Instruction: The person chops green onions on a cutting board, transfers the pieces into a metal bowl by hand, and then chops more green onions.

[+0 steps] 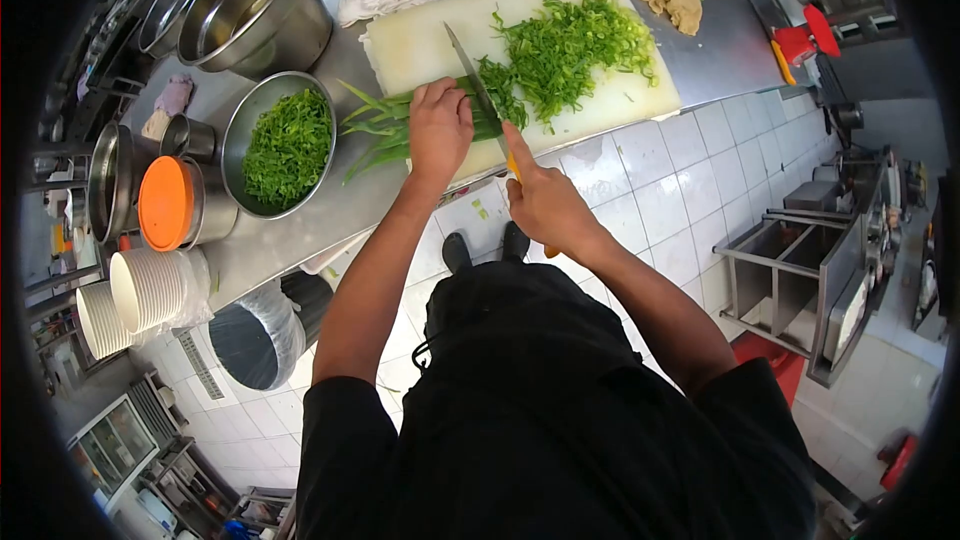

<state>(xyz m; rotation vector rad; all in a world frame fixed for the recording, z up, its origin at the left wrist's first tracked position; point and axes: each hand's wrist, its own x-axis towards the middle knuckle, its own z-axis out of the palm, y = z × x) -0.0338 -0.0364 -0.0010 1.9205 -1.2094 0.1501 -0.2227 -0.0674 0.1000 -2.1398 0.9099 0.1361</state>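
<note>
The left hand [440, 130] lies palm down, fingers curled, pressing one bundle of long green onions [385, 125] on the white cutting board [420, 40] in the upper middle of the frame. The right hand [545, 205] is closed around the yellow handle of one knife [475, 85], index finger stretched along it, the thin blade touching the stems. One loose heap of cut greens [570, 45] lies beside the blade. At left, one round metal bowl [240, 135] holds more cut greens.

No readable text or labels
</note>
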